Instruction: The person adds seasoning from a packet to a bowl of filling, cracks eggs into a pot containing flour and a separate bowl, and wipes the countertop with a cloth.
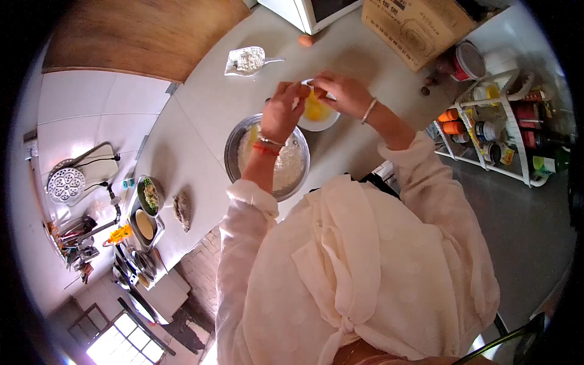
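Note:
Both hands meet over a white bowl (319,125), with yellow egg (316,109) showing in it and below the fingertips. My left hand (283,109) is closed on a brown eggshell (303,92) at the bowl's left rim. My right hand (344,95) curls over the bowl's far right side, also closed on eggshell, mostly hidden by the fingers. Under my left wrist stands a metal basin (229,161) with white flour (286,167) in it. A whole brown egg (305,40) lies farther back on the counter.
A clear scoop (246,61) of white powder lies at the back left. A cardboard box (413,30) stands at the back right, near a white rack (508,115) of jars and bottles. Dishes of food, including a bowl of chopped greens (149,194), are at the left.

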Demonstrator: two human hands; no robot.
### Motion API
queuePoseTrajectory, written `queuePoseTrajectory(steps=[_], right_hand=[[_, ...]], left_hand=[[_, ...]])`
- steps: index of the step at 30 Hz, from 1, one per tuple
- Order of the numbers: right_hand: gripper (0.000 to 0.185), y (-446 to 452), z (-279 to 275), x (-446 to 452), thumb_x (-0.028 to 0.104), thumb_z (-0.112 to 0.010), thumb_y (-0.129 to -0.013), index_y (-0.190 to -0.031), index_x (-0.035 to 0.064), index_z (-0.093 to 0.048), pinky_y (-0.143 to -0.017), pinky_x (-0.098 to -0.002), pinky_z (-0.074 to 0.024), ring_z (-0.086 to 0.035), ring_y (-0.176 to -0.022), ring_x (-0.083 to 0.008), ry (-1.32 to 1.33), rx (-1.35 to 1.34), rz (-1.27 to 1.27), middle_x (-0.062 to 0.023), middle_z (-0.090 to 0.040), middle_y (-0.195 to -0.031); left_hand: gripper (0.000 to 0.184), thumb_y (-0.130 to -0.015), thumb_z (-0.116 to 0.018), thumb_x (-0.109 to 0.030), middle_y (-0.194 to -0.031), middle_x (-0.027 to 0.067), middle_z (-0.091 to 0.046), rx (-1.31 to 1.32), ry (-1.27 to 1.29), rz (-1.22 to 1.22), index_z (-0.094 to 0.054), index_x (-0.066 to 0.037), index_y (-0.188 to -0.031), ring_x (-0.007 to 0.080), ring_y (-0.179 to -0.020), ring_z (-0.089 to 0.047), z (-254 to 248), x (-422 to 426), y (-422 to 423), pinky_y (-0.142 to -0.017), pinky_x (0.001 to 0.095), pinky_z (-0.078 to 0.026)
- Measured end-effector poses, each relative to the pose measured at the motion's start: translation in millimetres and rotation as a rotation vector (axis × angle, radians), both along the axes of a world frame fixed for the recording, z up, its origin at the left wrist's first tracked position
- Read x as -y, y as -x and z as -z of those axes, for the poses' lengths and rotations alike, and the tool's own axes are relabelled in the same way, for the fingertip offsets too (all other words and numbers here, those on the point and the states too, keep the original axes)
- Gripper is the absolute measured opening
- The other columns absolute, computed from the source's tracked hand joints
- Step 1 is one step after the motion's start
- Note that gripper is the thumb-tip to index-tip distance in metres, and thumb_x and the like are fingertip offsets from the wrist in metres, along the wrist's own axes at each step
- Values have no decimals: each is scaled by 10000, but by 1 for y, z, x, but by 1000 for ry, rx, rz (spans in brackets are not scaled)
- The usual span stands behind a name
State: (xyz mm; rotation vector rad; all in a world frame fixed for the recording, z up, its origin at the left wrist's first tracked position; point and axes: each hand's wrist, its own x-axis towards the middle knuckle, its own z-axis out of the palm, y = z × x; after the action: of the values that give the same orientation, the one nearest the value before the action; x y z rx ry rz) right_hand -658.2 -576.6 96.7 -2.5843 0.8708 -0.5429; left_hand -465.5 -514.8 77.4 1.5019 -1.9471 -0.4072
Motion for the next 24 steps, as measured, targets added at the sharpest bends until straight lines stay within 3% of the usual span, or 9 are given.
queuePoseTrajectory(steps=[2,4,8,11,12,16,19,22,24], right_hand=[[256,3,34,-11,132,-624,-819,-1067,72,-601,-749,-360,-526,-629,-899,-257,-11,-44,34,-67,-613,-1014],[255,7,54,-7,130,-624,-814,-1062,73,-599,-730,-362,-525,-633,-870,-263,98,-13,65,-67,-616,-988],[275,11,9,-19,77,-631,-793,-1065,62,-593,-729,-357,-523,-642,-806,-261,-247,338,13,-78,-627,-941],[289,16,56,-11,65,-644,-780,-1064,58,-589,-725,-358,-522,-648,-790,-255,26,30,65,-88,-629,-957],[286,17,52,-14,92,-645,-784,-1061,56,-585,-698,-379,-517,-643,-777,-269,-106,256,59,-108,-632,-946],[318,21,65,-13,83,-642,-790,-1099,49,-577,-716,-360,-514,-641,-810,-258,-151,36,105,-122,-633,-892],[371,19,21,-18,54,-643,-784,-1148,51,-572,-735,-337,-511,-634,-777,-250,-181,313,102,-109,-628,-882],[409,13,24,-16,45,-625,-843,-1244,59,-548,-832,-297,-504,-629,-907,-175,-424,652,68,-82,-638,-1049],[393,7,37,-14,64,-614,-872,-1259,58,-545,-881,-292,-489,-608,-997,-157,-613,849,67,-78,-623,-1138]], left_hand=[[212,-832,-608,-136,-1022,114,-588,63,-42,114,-600,-107,-1042,325,-899,-625,49,4,-8,-704,421,-540],[202,-831,-619,-101,-995,101,-600,24,-15,-13,-615,-108,-1032,309,-861,-634,42,-4,1,-718,396,-537],[196,-840,-630,-111,-945,107,-608,27,-85,-59,-615,-86,-1033,308,-817,-634,21,-13,4,-705,386,-533],[199,-836,-648,-107,-926,119,-613,81,-22,-20,-616,-64,-1028,301,-810,-634,40,-13,3,-706,378,-533],[196,-839,-651,-109,-947,127,-630,-60,12,-27,-618,-60,-1027,299,-813,-635,40,-11,4,-710,373,-534],[277,-811,-671,-79,-973,118,-646,-29,-37,31,-611,-43,-1079,288,-832,-638,45,-12,2,-719,351,-538],[339,-805,-661,-65,-970,142,-636,-67,4,-65,-587,-45,-1136,274,-857,-636,40,-15,2,-723,341,-538],[359,-838,-650,-65,-1012,133,-634,-129,-69,-88,-551,-17,-1180,235,-875,-641,24,-21,-1,-740,329,-543],[335,-882,-620,-105,-1061,117,-627,-830,-379,-185,-539,-3,-1191,215,-906,-639,36,-20,1,-777,323,-543]])
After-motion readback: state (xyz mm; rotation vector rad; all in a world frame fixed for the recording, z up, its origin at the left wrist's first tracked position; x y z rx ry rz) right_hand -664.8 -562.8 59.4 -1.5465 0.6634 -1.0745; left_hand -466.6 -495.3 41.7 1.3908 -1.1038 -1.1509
